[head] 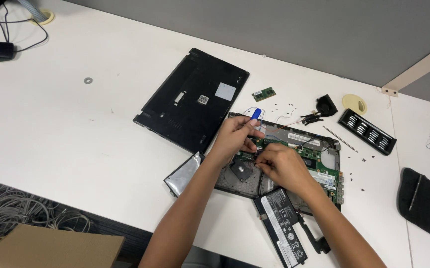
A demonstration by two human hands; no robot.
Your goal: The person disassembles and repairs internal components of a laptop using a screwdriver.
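Several parts already lie off the opened laptop (319, 164), so you look well into stripping it: its black bottom cover (192, 99) sits at ten o'clock from your hands, the battery (282, 226) at six o'clock, a silver drive (184, 173) at eight o'clock, a small green memory module (264, 94) at twelve o'clock, loose screws scattered at two o'clock. The green board is not yet out of the chassis. Your left hand (232, 136) grips a blue-handled screwdriver (255, 114) over the board; your right hand (282, 166) is curled, fingertips pinching at something too small to tell. The white table (51, 124) meets a grey wall at twelve o'clock; a bit holder (367, 131) and tool pouch (426, 203) lie at three o'clock, tangled cables on the floor at eight o'clock.
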